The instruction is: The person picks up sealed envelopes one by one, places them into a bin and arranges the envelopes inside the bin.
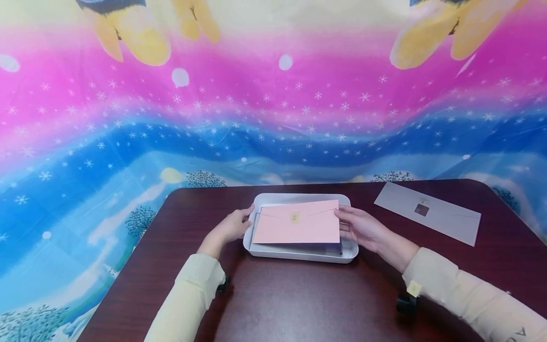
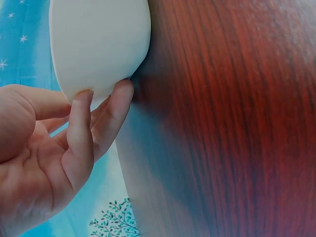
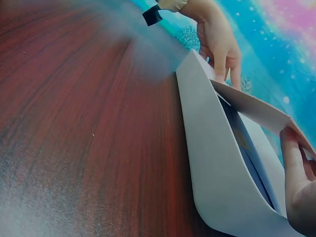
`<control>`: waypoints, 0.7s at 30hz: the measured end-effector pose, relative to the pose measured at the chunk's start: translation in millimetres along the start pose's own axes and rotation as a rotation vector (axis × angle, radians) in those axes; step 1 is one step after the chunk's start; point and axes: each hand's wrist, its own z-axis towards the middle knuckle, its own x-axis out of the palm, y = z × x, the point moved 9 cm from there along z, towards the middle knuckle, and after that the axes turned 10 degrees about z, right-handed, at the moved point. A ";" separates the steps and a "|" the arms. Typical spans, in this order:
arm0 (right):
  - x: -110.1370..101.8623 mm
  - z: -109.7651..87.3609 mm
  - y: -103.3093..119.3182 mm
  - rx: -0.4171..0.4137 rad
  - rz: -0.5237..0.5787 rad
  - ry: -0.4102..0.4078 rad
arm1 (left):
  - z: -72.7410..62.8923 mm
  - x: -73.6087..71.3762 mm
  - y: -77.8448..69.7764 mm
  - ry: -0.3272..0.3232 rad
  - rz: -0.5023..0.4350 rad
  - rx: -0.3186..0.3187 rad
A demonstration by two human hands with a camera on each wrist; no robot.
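A white tray (image 1: 295,255) stands on the dark wooden table. The left hand (image 1: 232,225) grips its left end; the left wrist view shows the fingertips against the tray wall (image 2: 101,47). From the right side, the right hand (image 1: 364,229) pinches the right edge of a pink envelope (image 1: 312,230) with a small beige seal, thumb on top. This envelope is tilted, its right end raised above the tray. Beneath it lie flat items, among them a dark blue one (image 3: 247,155) seen in the right wrist view; the pink envelope mostly hides them.
A long grey envelope (image 1: 448,220) with a dark square seal lies on the table (image 1: 282,299) at the back right. Behind the table hangs a colourful snow-pattern cloth (image 1: 273,128). Each forearm wears a black wrist device.
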 end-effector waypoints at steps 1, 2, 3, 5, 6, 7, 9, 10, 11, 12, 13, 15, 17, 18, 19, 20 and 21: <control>0.2 -0.3 0.4 0.001 -0.006 0.005 | -0.3 0.1 0.2 0.000 0.000 -0.004; 0.3 -0.5 0.8 0.004 -0.010 0.006 | -0.7 0.1 0.5 -0.001 0.002 -0.007; 0.3 -0.9 1.2 0.007 -0.017 0.012 | -0.9 0.2 0.4 -0.001 0.003 -0.008; -0.1 -1.8 2.2 0.015 -0.035 0.017 | -1.4 0.2 0.3 -0.001 -0.001 -0.011; 0.3 -2.5 3.0 0.017 -0.044 0.026 | -1.4 0.3 0.4 0.000 -0.005 -0.015; 1.2 -3.6 4.1 0.020 -0.057 0.039 | -1.5 0.5 0.7 0.001 -0.007 -0.019; 2.8 -6.0 6.1 0.031 -0.083 0.063 | -1.2 0.6 1.2 0.002 -0.008 -0.023; 3.3 -7.0 6.9 0.039 -0.092 0.073 | -1.2 0.4 1.4 0.001 -0.004 -0.025; 4.0 -8.2 7.8 0.045 -0.101 0.088 | -1.1 0.1 1.5 0.000 -0.001 -0.026; 4.4 -9.3 8.8 0.052 -0.107 0.095 | -1.0 -0.2 1.7 -0.001 0.004 -0.026; 4.2 -10.6 9.7 0.061 -0.111 0.097 | -0.9 -0.5 1.8 -0.002 0.008 -0.025; 2.6 -11.7 11.2 0.072 -0.117 0.094 | -1.0 -1.3 1.4 -0.003 0.012 -0.024; 1.0 -13.1 13.0 0.078 -0.125 0.088 | -0.8 -1.5 1.1 -0.002 0.013 -0.022; 0.2 -13.6 13.9 0.080 -0.128 0.086 | -0.6 -1.6 0.9 -0.002 0.014 -0.023; -0.5 -13.9 14.8 0.079 -0.130 0.087 | -0.6 -1.5 0.7 -0.001 0.017 -0.023; -1.2 -13.9 15.6 0.078 -0.131 0.087 | -0.4 -1.4 0.5 0.001 0.018 -0.023; -2.3 -14.0 16.1 0.079 -0.130 0.083 | -0.2 -1.4 0.6 0.001 0.017 -0.023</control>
